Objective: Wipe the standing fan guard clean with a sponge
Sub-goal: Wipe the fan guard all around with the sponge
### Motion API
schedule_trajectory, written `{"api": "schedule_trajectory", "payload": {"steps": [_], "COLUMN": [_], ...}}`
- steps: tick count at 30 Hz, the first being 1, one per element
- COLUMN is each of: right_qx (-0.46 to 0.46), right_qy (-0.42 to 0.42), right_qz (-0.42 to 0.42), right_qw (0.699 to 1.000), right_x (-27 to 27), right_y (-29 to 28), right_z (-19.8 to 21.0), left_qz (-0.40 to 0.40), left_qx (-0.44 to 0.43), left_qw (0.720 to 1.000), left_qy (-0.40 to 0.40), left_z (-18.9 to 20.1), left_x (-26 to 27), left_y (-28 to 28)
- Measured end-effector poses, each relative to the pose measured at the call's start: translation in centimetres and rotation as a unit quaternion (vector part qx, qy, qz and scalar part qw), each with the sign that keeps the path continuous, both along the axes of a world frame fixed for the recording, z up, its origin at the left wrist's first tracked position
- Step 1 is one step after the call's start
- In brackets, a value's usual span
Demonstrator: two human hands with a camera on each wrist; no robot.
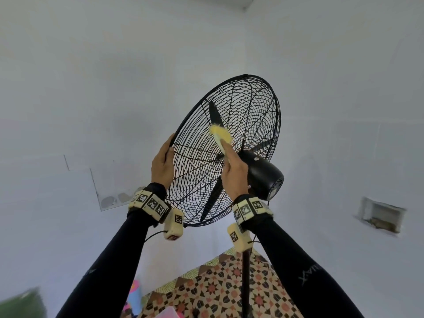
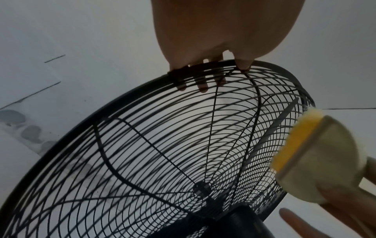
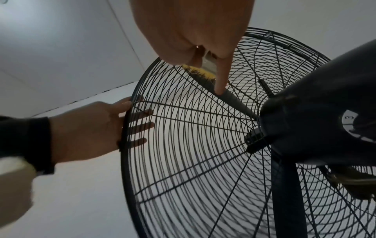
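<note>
Two hands work the fan guard (image 1: 229,143), a thin, springy black wire cage, best steadied at its stiffer rim. My left hand (image 1: 163,165) curls its fingers round that rim at nine o'clock. My right hand (image 1: 235,173) pinches the soft, light yellow sponge (image 1: 221,133) against the rear wires near the motor housing (image 1: 263,174).

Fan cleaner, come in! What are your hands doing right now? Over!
Left hand grips fan guard rim. Right hand holds yellow sponge against rear wires. Nothing in the way.
</note>
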State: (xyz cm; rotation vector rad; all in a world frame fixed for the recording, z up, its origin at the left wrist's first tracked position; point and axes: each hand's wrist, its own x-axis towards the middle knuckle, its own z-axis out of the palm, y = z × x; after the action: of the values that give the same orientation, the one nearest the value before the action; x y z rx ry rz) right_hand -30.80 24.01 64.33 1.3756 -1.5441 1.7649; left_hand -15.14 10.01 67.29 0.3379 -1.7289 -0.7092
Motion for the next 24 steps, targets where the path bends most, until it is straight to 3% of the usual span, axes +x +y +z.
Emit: {"api": "schedule_trajectory", "payload": {"steps": [6,10,13,20,22,24], "right_qx": [0.077,-0.010,-0.013,0.088,0.078,0.026], "right_qy": [0.091,-0.018,-0.049,0.087,0.068,-0.008], "right_qz": [0.048,-0.001,-0.003,0.032,0.030,-0.011], "right_qw": [0.992,1.000,0.999,0.992,0.994,1.000], "right_x": [1.0,-0.8,-2.0,-1.1,-2.0,-3.2], "right_y": [1.8,2.3,1.4,1.6,2.4,2.5], "right_z": [-4.0,-1.3,0.5,-3.1,-3.3,-2.6], "left_qz": [-0.014,-0.015,-0.026,-0.033,-0.034,-0.037], "left_qx": [0.002,0.006,0.013,0.007,0.002,-0.004], "left_qw": [1.000,0.999,0.999,0.999,0.999,0.999], "left_qy": [0.004,0.032,0.035,0.032,0.030,0.032], "left_z": [0.2,-0.2,0.0,0.3,0.2,0.1], "left_x": [0.3,-0.5,-0.3,0.2,0.2,0.0], "left_y": [-0.2,0.3,0.4,0.1,0.2,0.6]}}
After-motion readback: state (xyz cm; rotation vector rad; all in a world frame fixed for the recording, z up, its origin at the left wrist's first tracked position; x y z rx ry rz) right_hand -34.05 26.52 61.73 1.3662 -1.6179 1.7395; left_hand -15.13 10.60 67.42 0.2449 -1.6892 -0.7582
